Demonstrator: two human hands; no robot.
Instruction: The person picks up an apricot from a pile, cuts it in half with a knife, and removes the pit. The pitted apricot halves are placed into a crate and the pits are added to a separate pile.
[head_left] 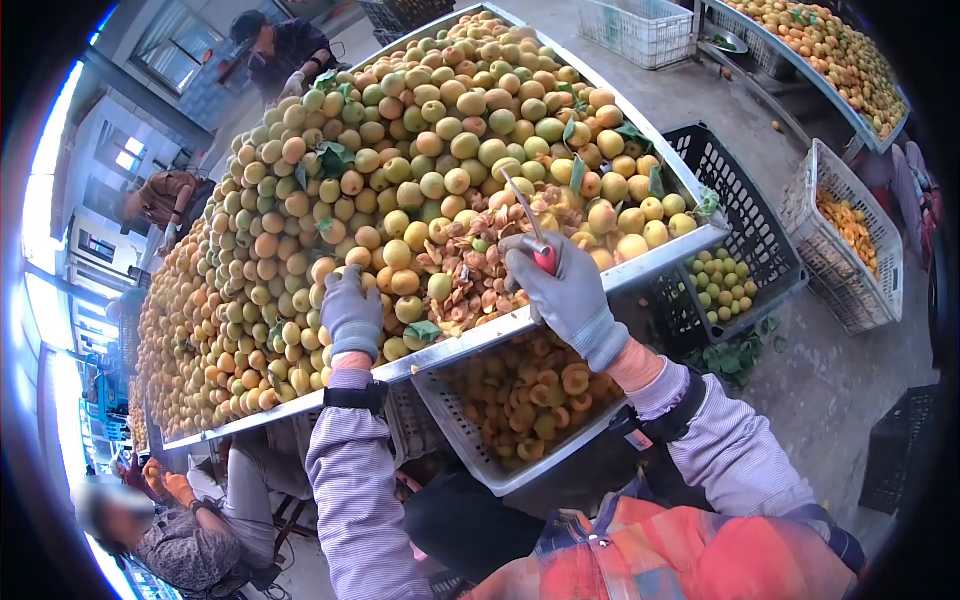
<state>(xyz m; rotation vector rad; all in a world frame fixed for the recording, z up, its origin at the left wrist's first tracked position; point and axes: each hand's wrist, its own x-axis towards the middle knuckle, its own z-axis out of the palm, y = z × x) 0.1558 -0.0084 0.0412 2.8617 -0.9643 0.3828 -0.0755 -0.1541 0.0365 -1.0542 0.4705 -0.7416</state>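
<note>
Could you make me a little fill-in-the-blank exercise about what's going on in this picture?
1. The right hand holds a knife whose handle is coloured ____.
2. The left hand, like the right one, is covered by a grey ____.
3. The crate of cut fruit sits lower than the near rim of the table, not ____ than it.
4. The small round fruits in the black crate at the right are mostly ____ in colour.

Missing words: red; glove; higher; green.

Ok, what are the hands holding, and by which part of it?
The right hand holds a knife by its red handle. The left hand is at the fruit pile; whether it grips any cannot be told.
</note>
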